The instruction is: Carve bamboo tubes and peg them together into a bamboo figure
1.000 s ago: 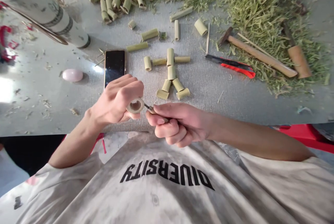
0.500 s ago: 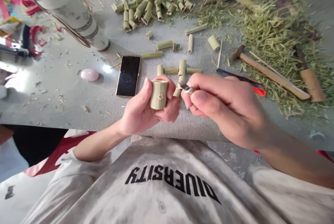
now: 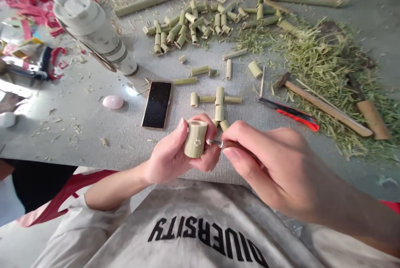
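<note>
My left hand (image 3: 170, 151) grips a short, pale bamboo piece (image 3: 195, 140) upright, thumb on one side and fingers on the other. A small mark is carved on its face. My right hand (image 3: 265, 160) is closed around the handle of a small carving tool (image 3: 218, 143), whose metal tip points left, close beside the bamboo piece and my left fingertips. Just beyond my hands, bamboo pieces form a small figure (image 3: 219, 96) with crosswise arms on the table. A phone (image 3: 156, 105) lies to the left of it.
A white tumbler (image 3: 93, 31) and a pink oval object (image 3: 113, 102) stand at left. Many bamboo pieces (image 3: 190, 20) lie at the back. On the right are a hammer (image 3: 325, 103), a black and red cutter (image 3: 290, 115) and green shavings (image 3: 328, 60).
The view has tilted up, showing more of the table's far side. The tool's tip has moved left and lower, closer to the bamboo piece. Both hands keep their holds.
</note>
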### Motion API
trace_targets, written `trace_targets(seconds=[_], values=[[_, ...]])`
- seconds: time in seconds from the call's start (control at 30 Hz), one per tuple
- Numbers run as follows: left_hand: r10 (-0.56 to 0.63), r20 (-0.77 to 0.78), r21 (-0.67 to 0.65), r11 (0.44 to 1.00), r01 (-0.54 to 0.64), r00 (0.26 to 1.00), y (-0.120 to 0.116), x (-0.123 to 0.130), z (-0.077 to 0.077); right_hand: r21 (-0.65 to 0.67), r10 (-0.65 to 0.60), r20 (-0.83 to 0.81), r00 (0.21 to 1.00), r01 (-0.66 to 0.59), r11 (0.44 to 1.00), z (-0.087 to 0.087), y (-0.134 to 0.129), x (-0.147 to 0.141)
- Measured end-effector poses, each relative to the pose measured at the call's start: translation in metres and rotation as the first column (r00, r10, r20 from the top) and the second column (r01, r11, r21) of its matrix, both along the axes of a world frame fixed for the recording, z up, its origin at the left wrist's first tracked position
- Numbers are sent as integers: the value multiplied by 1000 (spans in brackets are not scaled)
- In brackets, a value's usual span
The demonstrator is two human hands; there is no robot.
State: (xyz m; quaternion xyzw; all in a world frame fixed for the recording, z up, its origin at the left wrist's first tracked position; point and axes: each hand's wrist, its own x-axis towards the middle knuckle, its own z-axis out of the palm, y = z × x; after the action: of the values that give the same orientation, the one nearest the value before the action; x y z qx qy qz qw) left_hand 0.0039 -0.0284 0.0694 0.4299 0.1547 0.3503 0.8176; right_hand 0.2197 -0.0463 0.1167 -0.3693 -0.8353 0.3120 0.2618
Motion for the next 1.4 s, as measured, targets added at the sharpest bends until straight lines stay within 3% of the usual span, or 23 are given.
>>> trace_targets(seconds=[0.27,0.47,0.67,0.73,0.8,0.87,0.9,0.93,1.0,1.07,1.1,1.13,1.2,1.23,1.27,1.33,1.4], values=[[23,-74,-21,999,-25,997,3,-8,-8,193,-68,110,992,46,980,-3,-2,-4],[109,-91,25,994,-107,990,5,-9,-15,286,-112,206,972,50,957,-11,-3,-9],[265,-163,101,963,-251,951,4,-5,-18,525,-289,337,896,76,848,-16,-15,-18],[343,-191,124,938,-324,920,2,-4,-23,545,-326,342,881,97,833,-19,-19,-22],[418,-218,146,907,-394,882,-1,-4,-28,425,-298,313,902,148,893,-23,-18,-25],[457,-222,155,889,-431,861,-3,-4,-33,136,-211,181,961,188,973,-30,-12,-28],[453,-219,156,890,-428,864,-4,-4,-34,-55,-153,64,986,156,986,-34,-8,-29],[436,-213,152,899,-411,874,-5,-4,-35,-247,-104,-74,992,83,965,-37,-3,-30],[371,-180,115,928,-355,911,-4,-5,-33,-513,-71,-373,925,-142,846,-41,5,-28],[290,-141,14,957,-291,946,1,-7,-29,-603,-95,-547,831,-313,734,-40,10,-18],[255,-121,-58,963,-263,959,4,-8,-26,-600,-111,-593,798,-345,722,-37,12,-10],[223,-109,-131,963,-237,969,8,-11,-23,-587,-123,-599,791,-329,740,-34,14,1],[180,-108,-247,948,-201,978,17,-19,-18,-513,-167,-580,797,-199,835,-30,23,28],[167,-112,-282,940,-192,980,22,-23,-15,-465,-235,-511,827,-36,885,-30,29,42],[159,-118,-304,934,-188,980,25,-27,-13,-379,-354,-387,851,203,903,-32,37,55],[144,-126,-318,931,-178,982,29,-33,-7,-49,-526,-74,847,524,850,-43,55,77],[105,-114,-317,939,-137,988,28,-34,-1,203,-623,225,749,590,782,-58,72,90]])
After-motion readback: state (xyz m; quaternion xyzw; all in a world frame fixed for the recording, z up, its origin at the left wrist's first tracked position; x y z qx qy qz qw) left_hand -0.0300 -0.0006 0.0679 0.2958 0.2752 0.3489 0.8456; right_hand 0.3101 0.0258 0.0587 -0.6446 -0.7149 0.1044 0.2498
